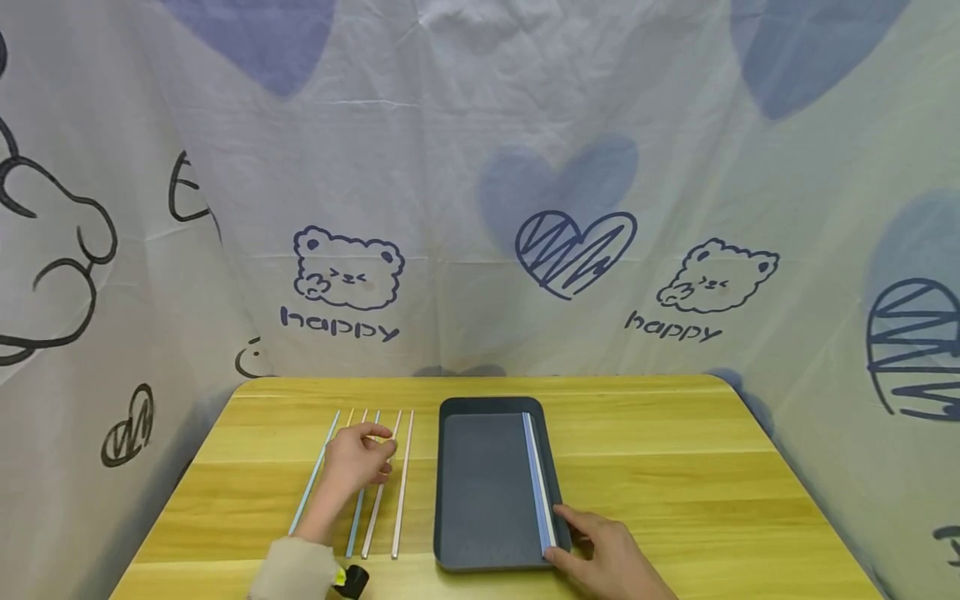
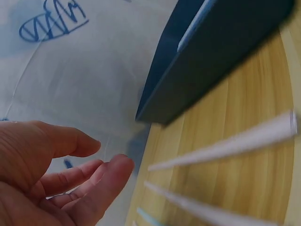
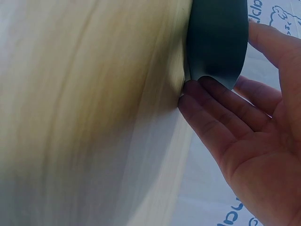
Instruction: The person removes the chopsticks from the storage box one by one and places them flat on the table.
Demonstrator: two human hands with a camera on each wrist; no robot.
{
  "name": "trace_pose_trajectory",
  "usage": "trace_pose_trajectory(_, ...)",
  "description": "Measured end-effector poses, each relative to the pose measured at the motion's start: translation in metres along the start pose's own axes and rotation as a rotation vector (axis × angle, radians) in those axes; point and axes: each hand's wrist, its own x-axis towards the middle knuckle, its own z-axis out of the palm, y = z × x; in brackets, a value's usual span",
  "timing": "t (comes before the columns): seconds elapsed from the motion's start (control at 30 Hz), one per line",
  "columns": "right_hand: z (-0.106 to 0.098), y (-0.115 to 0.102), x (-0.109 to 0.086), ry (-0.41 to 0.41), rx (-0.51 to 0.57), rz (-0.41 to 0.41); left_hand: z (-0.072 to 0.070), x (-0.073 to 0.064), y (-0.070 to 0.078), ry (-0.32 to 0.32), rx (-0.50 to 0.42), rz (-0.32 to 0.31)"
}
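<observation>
- Head view, nearest: a beige sleeve [image 1: 292, 571] covers the left forearm, a small black device [image 1: 352, 582] beside its cuff.
- The right hand [image 1: 611, 557] grips the near right corner of a dark grey, rounded rectangular tray [image 1: 483, 500], thumb by the rim, other fingers against the outer wall.
- Inside that tray, a slim blue stick [image 1: 536, 487] and a slim white stick [image 1: 542, 487] lie together along the right wall.
- Left of it, thin pale pink sticks [image 1: 402, 492], light blue sticks [image 1: 313, 475] and a yellow stick [image 1: 351, 415] lie spaced apart on the wood-grain counter [image 1: 675, 483].
- Above them hovers the left hand [image 1: 360, 457], fingers loosely bent, thumb and fingertips apart, holding nothing.
- Beyond hangs white cloth [image 1: 450, 317] printed with blue hearts.
</observation>
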Motion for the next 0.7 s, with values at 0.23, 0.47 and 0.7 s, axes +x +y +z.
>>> trace_pose_trajectory(0.23, -0.001, -0.001, -0.001, 0.010, -0.007, -0.009, 0.027, -0.001, 0.014, -0.044, -0.066, 0.039)
trace_pose_trajectory(0.47, -0.002, -0.001, -0.001, 0.016, -0.037, -0.005, 0.046, -0.004, 0.025, -0.088, -0.080, 0.087)
trace_pose_trajectory(0.7, -0.002, 0.000, -0.001, 0.012, -0.032, -0.006, 0.065, -0.007, 0.028, -0.138, -0.050, 0.117)
